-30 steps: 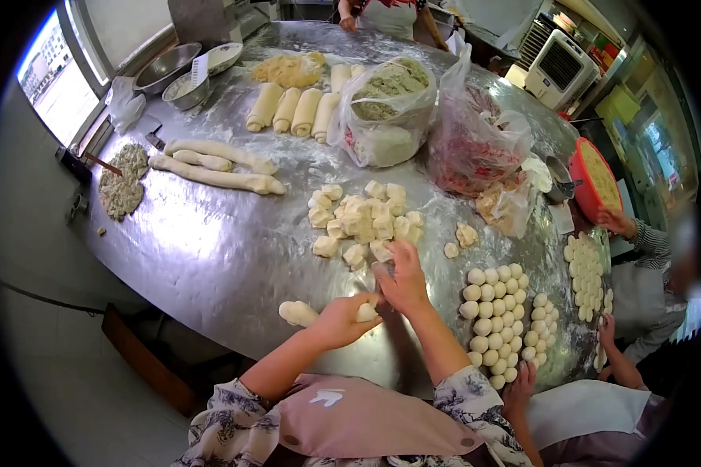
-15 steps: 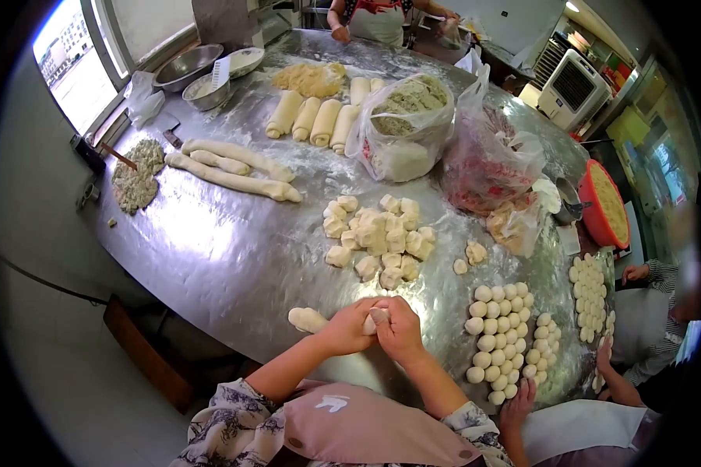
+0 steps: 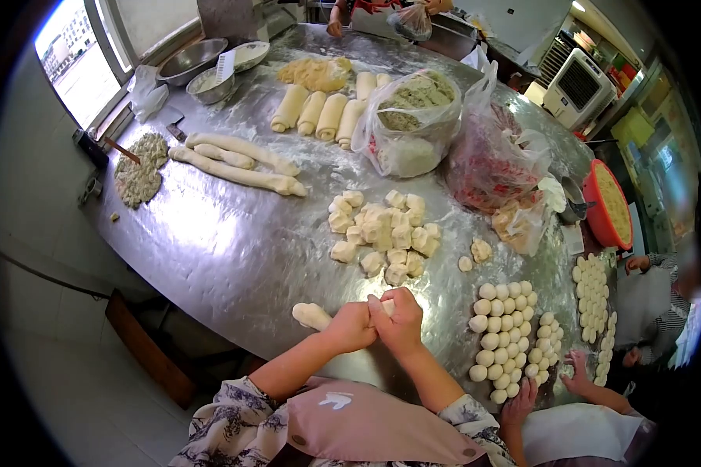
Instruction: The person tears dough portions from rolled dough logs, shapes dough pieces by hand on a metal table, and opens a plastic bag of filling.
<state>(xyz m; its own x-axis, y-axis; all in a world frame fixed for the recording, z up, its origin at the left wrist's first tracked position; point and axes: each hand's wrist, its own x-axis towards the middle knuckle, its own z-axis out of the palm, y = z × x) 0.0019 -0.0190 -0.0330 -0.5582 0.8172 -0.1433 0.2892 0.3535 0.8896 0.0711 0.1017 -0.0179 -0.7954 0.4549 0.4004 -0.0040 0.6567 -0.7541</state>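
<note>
My left hand [image 3: 350, 327] is closed round the end of a dough roll [image 3: 311, 315], whose free end sticks out to the left. Touching it, my right hand [image 3: 399, 321] is closed on a small dough piece [image 3: 388, 307] that shows between thumb and fingers. Just beyond my hands lies a heap of torn dough pieces [image 3: 378, 226] on the steel table [image 3: 234, 265]. Rows of round dough balls [image 3: 502, 335] sit to the right of my right hand.
Long dough strips [image 3: 237, 167], thick rolls [image 3: 329, 117], a bag of green filling [image 3: 413, 117] and a bag with red marks [image 3: 494, 163] lie farther back. A red basin [image 3: 606, 204] stands at the right. Co-workers' hands [image 3: 520, 401] are near the dough balls.
My right hand has come back from the dough heap to meet my left hand, and a piece now shows in its grip. The view has shifted. A co-worker at the back now holds up a bag.
</note>
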